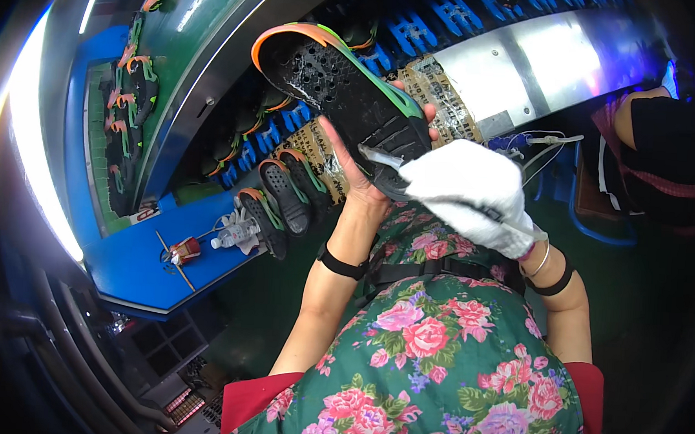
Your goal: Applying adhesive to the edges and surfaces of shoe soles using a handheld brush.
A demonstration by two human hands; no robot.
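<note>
A black shoe sole with round holes at its wide end and an orange and green rim is held up in front of me, tilted. My bare left hand supports it from below, with the thumb along one edge and fingertips showing past the opposite edge. A white glove covers my right hand, which is closed around a small brush. The brush's flat dark tip touches the sole's narrow end. Its handle is hidden inside the glove. The sole's surface looks wet and shiny in places.
Several similar soles stand beside a blue table holding a plastic bottle and a small red-brown container. Beyond my hands runs a line of blue holders behind a metal rail. Another person's arm is at right.
</note>
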